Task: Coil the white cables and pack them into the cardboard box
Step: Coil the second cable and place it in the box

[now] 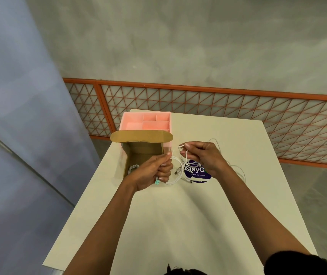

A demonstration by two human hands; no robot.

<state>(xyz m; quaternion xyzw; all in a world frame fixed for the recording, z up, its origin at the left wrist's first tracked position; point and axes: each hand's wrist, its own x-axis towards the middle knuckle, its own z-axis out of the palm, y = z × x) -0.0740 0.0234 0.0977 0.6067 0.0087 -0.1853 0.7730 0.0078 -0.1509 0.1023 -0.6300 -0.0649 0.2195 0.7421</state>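
Head view: coiling looks mid-step. The left hand (154,172) has its grip clamped on a part-wound white cable (179,171) over the worktop (178,219); the right hand (203,157) pinches the free end. One coil (133,167) lies inside the cardboard box (142,148). Next likely calls for winding in the slack.

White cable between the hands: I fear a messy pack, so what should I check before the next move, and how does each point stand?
1. Cardboard box open, flap folded back: ok.
2. Room in the box beside the coiled cable lying inside: ok.
3. Left grip curled round the white cable: ok.
4. Right grip pinching another stretch of it: ok.
5. Coil finished: not ok, the loops hang loose over the table.
6. Free of the thin cables near the right wrist: cannot tell.
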